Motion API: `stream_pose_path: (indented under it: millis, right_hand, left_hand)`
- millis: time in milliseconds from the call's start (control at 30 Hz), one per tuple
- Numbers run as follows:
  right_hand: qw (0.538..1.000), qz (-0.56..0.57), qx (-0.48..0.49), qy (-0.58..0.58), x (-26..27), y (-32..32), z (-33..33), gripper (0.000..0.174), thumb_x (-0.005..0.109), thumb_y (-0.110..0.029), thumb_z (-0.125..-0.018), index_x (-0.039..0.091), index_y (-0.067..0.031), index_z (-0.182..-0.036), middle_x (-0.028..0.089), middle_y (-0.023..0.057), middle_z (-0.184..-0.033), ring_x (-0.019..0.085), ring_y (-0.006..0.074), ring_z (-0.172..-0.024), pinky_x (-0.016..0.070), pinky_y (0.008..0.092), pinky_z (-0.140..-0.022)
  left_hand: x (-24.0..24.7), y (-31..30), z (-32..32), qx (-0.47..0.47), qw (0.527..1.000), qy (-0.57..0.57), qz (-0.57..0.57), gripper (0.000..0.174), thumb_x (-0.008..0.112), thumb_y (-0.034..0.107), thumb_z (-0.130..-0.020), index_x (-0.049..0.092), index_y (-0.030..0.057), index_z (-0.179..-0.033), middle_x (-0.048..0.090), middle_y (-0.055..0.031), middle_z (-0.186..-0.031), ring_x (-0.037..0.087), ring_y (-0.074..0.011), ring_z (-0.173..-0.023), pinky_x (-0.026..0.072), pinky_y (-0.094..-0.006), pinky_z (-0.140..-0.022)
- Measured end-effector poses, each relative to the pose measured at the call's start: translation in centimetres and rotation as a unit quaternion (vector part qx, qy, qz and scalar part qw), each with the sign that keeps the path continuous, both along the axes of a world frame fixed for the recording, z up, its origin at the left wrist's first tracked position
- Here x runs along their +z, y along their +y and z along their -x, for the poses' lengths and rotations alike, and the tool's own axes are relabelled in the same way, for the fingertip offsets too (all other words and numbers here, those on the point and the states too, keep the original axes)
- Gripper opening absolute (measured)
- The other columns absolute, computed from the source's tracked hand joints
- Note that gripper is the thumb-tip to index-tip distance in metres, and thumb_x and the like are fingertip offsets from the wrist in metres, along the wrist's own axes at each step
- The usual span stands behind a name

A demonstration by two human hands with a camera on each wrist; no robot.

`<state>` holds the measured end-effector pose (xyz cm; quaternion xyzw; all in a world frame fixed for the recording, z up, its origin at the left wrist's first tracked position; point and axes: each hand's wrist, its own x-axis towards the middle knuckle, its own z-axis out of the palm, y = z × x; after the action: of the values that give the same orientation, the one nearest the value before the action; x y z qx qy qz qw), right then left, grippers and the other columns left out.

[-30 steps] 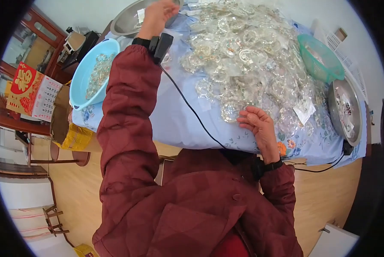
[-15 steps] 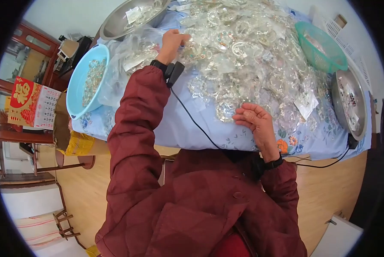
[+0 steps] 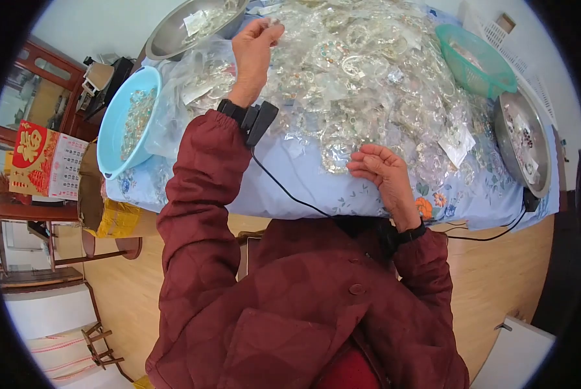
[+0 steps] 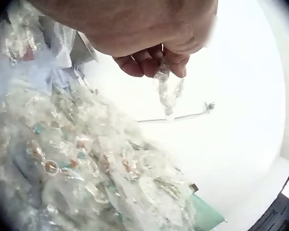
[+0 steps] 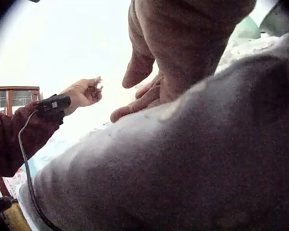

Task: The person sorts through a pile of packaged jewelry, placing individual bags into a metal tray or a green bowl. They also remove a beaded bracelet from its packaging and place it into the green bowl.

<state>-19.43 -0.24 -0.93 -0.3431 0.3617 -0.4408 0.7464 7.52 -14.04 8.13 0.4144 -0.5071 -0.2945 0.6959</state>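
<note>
My left hand [image 3: 252, 57] is raised over the far left part of a big heap of clear packets with bracelets [image 3: 368, 78]. In the left wrist view, the fingertips of that hand [image 4: 154, 33] pinch a small clear packet [image 4: 167, 91], which hangs down beside the heap [image 4: 82, 163]. My right hand [image 3: 391, 181] rests at the heap's near edge, fingers relaxed and slightly bent, with nothing seen in it. The right wrist view shows this hand [image 5: 178, 53] with its fingertips low at the blue-white cloth [image 5: 135, 168].
A steel bowl [image 3: 164, 40] with packets stands at the far left, a blue basin [image 3: 107, 139] nearer. A plastic bag [image 3: 177, 110] lies beside the basin. On the right are a green basket [image 3: 482, 76] and another steel bowl [image 3: 542, 146]. Cables [image 3: 290, 194] cross the near edge.
My left hand came back from above the far left bowl to the heap's left side, then lifted with a small packet in its fingertips. My right hand has stayed nearly in place.
</note>
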Motion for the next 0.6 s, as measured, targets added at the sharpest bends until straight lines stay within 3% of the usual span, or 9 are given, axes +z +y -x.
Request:
stream_pose_path:
  millis: [167, 233, 400, 600]
  right_hand:
    - [0.999, -0.008, 0.0, 0.04, 1.3, 0.1, 0.0, 0.026, 0.053, -0.01, -0.086, 0.052, 0.0028, -0.107, 0.06, 0.0162, -0.099, 0.063, 0.0238, -0.083, 0.0524, 0.0306, -0.07]
    - [0.999, 0.031, -0.009, -0.014, 2.4, -0.2, -0.4, 0.029, 0.053, -0.015, -0.087, 0.051, 0.0024, -0.11, 0.06, 0.0159, -0.1, 0.063, 0.0232, -0.082, 0.0516, 0.0295, -0.066]
    - [0.996, 0.069, -0.037, -0.046, 3.7, -1.5, -1.2, 0.027, 0.056, -0.017, -0.086, 0.055, 0.0027, -0.104, 0.062, 0.0135, -0.092, 0.063, 0.0215, -0.075, 0.0511, 0.0287, -0.061]
    - [0.988, 0.101, -0.045, 0.104, 3.1, -1.8, -1.3, 0.02, 0.058, -0.016, -0.083, 0.06, 0.0018, -0.091, 0.064, 0.0094, -0.077, 0.059, 0.0154, -0.058, 0.049, 0.026, -0.053]
  left_hand:
    - [0.3, 5.4, 3.0, -0.106, 0.988, 0.017, -0.115, 0.014, 0.062, 0.014, -0.079, 0.062, 0.0011, -0.082, 0.057, 0.0006, -0.069, 0.049, -0.0072, -0.058, 0.0402, -0.0212, -0.056]
    - [-0.5, 8.2, 4.7, -0.173, 0.966, 0.014, -0.191, 0.016, 0.059, 0.016, -0.082, 0.062, 0.0006, -0.083, 0.057, -0.0002, -0.07, 0.05, -0.0082, -0.057, 0.0418, -0.022, -0.056]
    - [-3.0, 11.1, 6.6, -0.257, 0.934, 0.029, -0.246, 0.018, 0.056, 0.017, -0.085, 0.062, 0.0002, -0.084, 0.058, -0.0015, -0.072, 0.053, -0.0094, -0.058, 0.045, -0.0231, -0.058]
    - [-3.5, 11.9, 6.1, -0.294, 0.915, 0.01, -0.277, 0.018, 0.055, 0.018, -0.085, 0.061, 0.0007, -0.086, 0.06, -0.0031, -0.076, 0.058, -0.0112, -0.062, 0.0468, -0.0242, -0.059]
